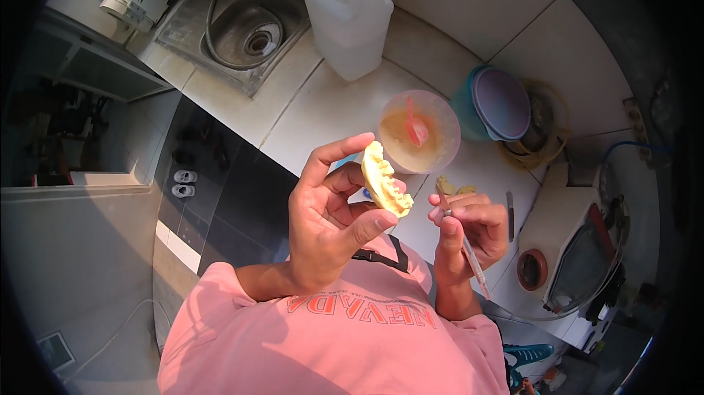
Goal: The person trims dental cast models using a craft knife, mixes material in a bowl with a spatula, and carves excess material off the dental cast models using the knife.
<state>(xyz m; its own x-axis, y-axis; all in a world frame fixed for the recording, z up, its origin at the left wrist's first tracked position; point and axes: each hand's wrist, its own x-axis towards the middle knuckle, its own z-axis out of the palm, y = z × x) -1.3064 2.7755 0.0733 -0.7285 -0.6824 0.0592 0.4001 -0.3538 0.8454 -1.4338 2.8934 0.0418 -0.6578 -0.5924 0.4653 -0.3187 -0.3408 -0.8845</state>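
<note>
My left hand [323, 219] grips a pale yellow moulded piece [382, 179] between fingers and thumb, held up above the counter. Its edge is curved and bumpy, rather like a dental cast. In my right hand [473, 237], a slim pencil-like tool [474, 263] is pinched between thumb and fingers; its kind is hard to make out. The tool is apart from the yellow piece. Beyond my hands stands a translucent tub [447, 153] of cloudy tan liquid, with a red scoop [416, 131] in it. Small yellow fragments [445, 185] lie on the counter near my right hand.
A white jug [348, 25] stands behind the tub, near a steel sink [224, 50]. Right of the tub are a teal container with a purple lid [502, 102] and a coiled yellow hose [561, 120]. A dark stick [510, 215] lies near a boxy machine [565, 241] at right.
</note>
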